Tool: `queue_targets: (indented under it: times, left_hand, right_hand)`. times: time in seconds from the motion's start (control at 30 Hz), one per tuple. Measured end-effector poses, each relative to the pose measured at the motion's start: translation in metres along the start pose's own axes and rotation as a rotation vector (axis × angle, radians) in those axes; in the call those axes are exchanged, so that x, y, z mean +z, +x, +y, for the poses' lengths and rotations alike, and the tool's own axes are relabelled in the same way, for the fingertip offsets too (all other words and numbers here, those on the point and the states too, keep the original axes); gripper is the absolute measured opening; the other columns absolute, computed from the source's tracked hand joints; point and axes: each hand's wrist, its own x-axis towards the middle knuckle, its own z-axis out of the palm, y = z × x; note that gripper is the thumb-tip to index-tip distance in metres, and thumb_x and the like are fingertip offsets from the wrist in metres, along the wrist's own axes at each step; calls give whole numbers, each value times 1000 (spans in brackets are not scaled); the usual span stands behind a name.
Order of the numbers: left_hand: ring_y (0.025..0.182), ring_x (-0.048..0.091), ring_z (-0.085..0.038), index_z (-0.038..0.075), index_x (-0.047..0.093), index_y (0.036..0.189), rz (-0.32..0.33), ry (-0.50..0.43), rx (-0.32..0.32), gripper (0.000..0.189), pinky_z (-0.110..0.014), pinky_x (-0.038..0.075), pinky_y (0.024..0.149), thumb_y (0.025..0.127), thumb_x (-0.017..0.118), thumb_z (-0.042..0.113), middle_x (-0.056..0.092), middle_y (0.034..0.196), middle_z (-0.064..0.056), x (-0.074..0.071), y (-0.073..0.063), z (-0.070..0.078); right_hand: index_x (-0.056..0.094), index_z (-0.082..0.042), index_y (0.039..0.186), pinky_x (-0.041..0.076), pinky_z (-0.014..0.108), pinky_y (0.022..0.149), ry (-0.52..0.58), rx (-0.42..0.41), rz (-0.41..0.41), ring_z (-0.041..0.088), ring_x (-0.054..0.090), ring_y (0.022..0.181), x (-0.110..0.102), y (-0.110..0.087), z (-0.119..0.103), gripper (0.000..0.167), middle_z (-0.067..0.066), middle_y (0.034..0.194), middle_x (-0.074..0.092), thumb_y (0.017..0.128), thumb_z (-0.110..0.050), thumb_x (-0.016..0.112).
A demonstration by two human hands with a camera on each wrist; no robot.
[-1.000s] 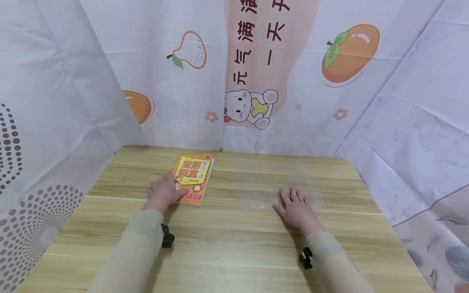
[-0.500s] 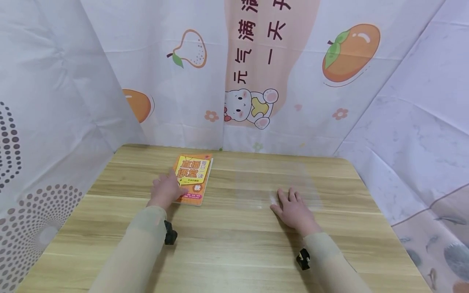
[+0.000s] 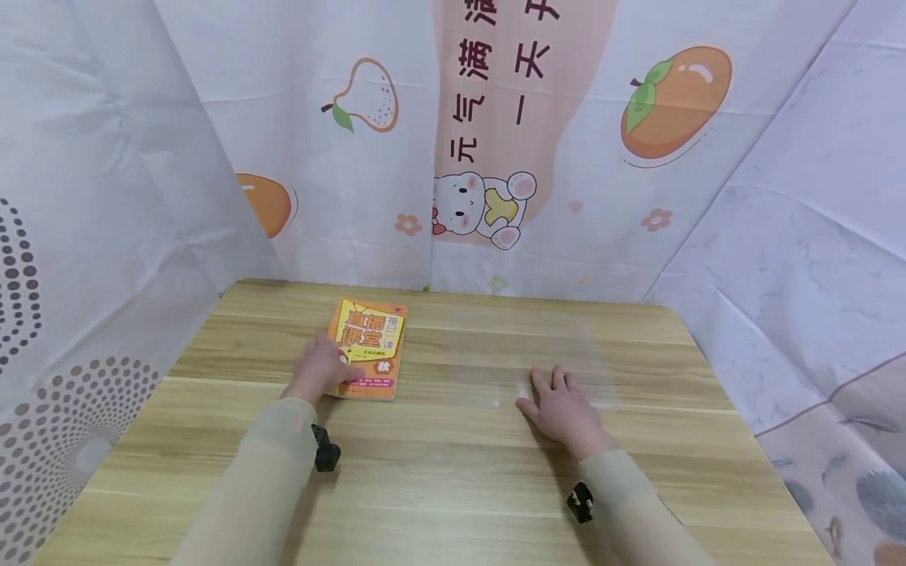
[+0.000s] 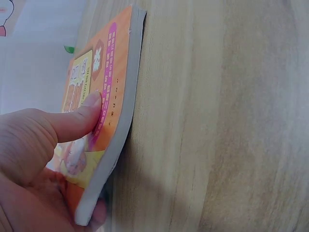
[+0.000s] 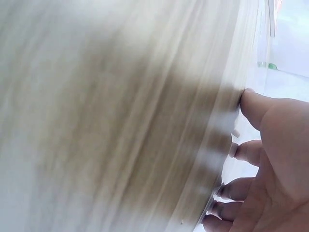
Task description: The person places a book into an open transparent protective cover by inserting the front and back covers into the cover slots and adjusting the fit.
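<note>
An orange and yellow paperback book (image 3: 373, 334) lies at the back left of the table. Its left side is gripped by my left hand (image 3: 318, 368). In the left wrist view the thumb (image 4: 79, 118) presses on the cover, while fingers curl under the spine side and that edge stands slightly off the wood. My right hand (image 3: 562, 409) rests with spread fingers on the near part of a clear, thin plastic sheet (image 3: 488, 346), right of the book. The right wrist view shows its fingertips (image 5: 246, 96) touching the sheet's surface or edge; which one is hard to tell.
The wood-grain table (image 3: 425, 487) reaches back to a white curtain (image 3: 318, 204) printed with fruit and a cartoon figure. More patterned cloth hangs at the left and right sides. A small black camera (image 3: 325, 452) is strapped to each wrist.
The book has tilted up at its left side and shifted a little left under my left hand's grip. My right hand and the clear sheet have slid slightly left.
</note>
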Motion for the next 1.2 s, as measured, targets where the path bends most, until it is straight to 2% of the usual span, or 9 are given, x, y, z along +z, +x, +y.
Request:
queue_targets:
  times: [0.07, 0.17, 0.3, 0.43, 0.63, 0.77, 0.83, 0.97, 1.2]
  left_hand:
    - [136, 37, -54, -13, 12, 151, -13, -62, -1, 99, -60, 32, 116, 92, 78, 31, 32, 145, -40, 0, 1, -1]
    - [139, 37, -53, -14, 10, 150, -27, -130, -11, 91, -58, 33, 116, 96, 72, 25, 32, 148, -40, 0, 1, -2]
    - [137, 39, -54, -14, 8, 151, -17, -153, -7, 89, -59, 36, 114, 97, 69, 22, 35, 147, -42, -3, -1, -4]
    - [127, 50, -49, -12, 17, 148, 9, -177, 33, 82, -57, 43, 108, 95, 71, 20, 45, 138, -38, -7, -2, -6]
    - [102, 67, -31, -2, 21, 148, -14, -392, 78, 70, -38, 60, 79, 98, 67, 16, 54, 128, -27, -16, -2, -7]
    - [88, 70, -25, 4, 20, 147, -8, -494, 114, 65, -36, 60, 60, 101, 61, 19, 56, 127, -26, -24, 0, -9]
    - [81, 70, -23, 5, 19, 146, 13, -516, 125, 63, -36, 58, 54, 101, 60, 20, 57, 125, -26, -27, 1, -11]
    - [76, 68, -21, 7, 18, 143, 45, -575, 125, 59, -36, 57, 51, 102, 59, 21, 56, 124, -25, -30, 1, -12]
    - [85, 69, -20, 14, 16, 143, 72, -661, 89, 56, -36, 60, 57, 106, 56, 28, 55, 133, -24, -37, -5, -4]
  right_hand:
    - [29, -1, 160, 29, 65, 116, -3, 5, 0, 59, 18, 147, 0, -1, -2, 73, 42, 158, 19, 106, -47, 49]
    - [29, -3, 160, 30, 65, 115, -6, 18, -12, 58, 17, 148, 1, -2, -4, 73, 40, 160, 18, 106, -48, 49]
    - [29, -5, 161, 32, 66, 114, -1, 28, -22, 57, 17, 148, 1, -3, -8, 73, 39, 160, 18, 106, -49, 49]
    - [30, -5, 161, 36, 66, 111, -11, 28, -15, 57, 19, 148, 2, -4, -11, 73, 39, 160, 19, 106, -50, 49]
    - [31, -7, 161, 41, 67, 106, -23, 34, -3, 56, 21, 148, 6, -4, -12, 73, 38, 160, 20, 105, -50, 50]
    - [30, -7, 160, 42, 67, 105, -18, 42, -9, 55, 21, 148, 3, -5, -15, 74, 38, 160, 21, 105, -50, 51]
    - [31, -7, 160, 43, 69, 102, -14, 49, -12, 55, 22, 148, 2, -6, -18, 74, 38, 160, 21, 104, -50, 52]
    - [31, -7, 160, 44, 70, 100, -16, 58, -16, 56, 23, 147, 2, -7, -23, 74, 38, 160, 21, 104, -50, 53]
    - [34, -8, 159, 48, 71, 93, -47, 65, -13, 56, 29, 145, 5, -9, -37, 74, 37, 160, 23, 103, -52, 54]
